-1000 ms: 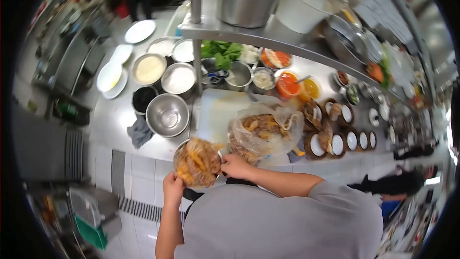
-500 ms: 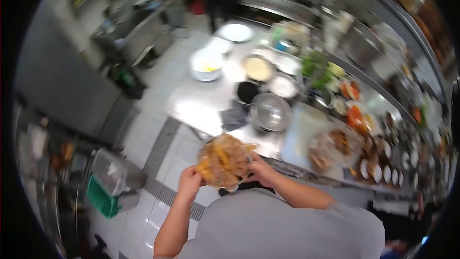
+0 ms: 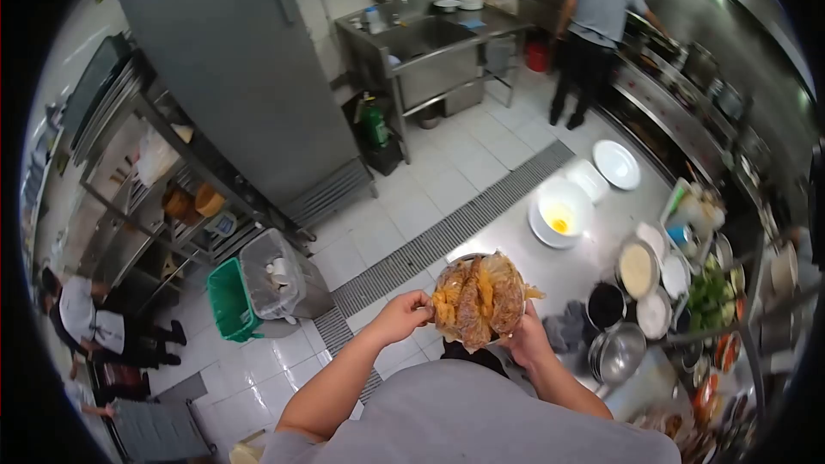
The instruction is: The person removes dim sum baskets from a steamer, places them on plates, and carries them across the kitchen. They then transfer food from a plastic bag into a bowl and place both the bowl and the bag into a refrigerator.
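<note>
In front of my body I hold a round bowl heaped with brown and orange food [image 3: 478,301], which looks wrapped in clear plastic. My left hand [image 3: 402,318] is closed at its left edge, thumb and fingers pinched together. On the other side, my right hand [image 3: 528,340] grips the edge from below, its fingers partly hidden. The heap covers most of the bowl, so its rim barely shows. Just beyond is the steel table [image 3: 494,236], with a white bowl [image 3: 560,213] containing something yellow. A dark cloth [image 3: 565,328] lies right of my right hand.
Steel bowls [image 3: 617,354], a tub of pale yellow contents [image 3: 638,268] and greens [image 3: 711,296] crowd the right. A lined bin [image 3: 288,279] and green bin [image 3: 232,299] stand left. One person [image 3: 597,26] works at the stove; another [image 3: 99,318] is far left.
My view has swung left, bringing the fridge, sink and bins further into sight. The bowl of food stays between both hands, now away from the table's cutting board side.
</note>
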Available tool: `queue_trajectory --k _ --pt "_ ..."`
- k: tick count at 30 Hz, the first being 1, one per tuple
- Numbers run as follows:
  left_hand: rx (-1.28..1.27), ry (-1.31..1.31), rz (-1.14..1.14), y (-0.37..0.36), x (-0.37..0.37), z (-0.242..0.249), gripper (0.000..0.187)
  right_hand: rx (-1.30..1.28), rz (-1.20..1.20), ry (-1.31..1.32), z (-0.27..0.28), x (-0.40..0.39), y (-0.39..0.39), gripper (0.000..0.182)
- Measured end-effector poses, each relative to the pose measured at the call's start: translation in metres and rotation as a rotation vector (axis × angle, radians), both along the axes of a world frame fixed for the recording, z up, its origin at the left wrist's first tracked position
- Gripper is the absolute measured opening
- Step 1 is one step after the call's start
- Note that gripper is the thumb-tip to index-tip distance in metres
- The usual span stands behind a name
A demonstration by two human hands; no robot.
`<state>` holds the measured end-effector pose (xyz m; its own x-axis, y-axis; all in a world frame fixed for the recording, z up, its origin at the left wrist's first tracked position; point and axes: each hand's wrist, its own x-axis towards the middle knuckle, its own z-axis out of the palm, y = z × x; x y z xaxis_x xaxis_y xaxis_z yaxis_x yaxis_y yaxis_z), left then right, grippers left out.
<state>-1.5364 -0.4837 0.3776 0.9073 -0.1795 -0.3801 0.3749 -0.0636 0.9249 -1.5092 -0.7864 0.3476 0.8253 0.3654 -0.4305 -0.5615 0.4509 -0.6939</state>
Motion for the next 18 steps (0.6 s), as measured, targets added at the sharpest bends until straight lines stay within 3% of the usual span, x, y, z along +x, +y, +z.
queue_trajectory --k 6,14,18 --pt "0.044 -0.002 0.282 0.096 0.041 0.015 0.025 0.115 0.157 0.011 0.026 0.117 0.075 0.068" --pt "-0.045 -0.002 0.813 0.275 0.053 -0.017 0.021 0.244 0.230 -0.029 0.000 0.248 0.186 0.058" --pt "-0.020 -0.022 1.042 0.385 0.092 -0.022 0.019 0.234 0.116 -0.011 0.027 0.294 0.250 0.057"
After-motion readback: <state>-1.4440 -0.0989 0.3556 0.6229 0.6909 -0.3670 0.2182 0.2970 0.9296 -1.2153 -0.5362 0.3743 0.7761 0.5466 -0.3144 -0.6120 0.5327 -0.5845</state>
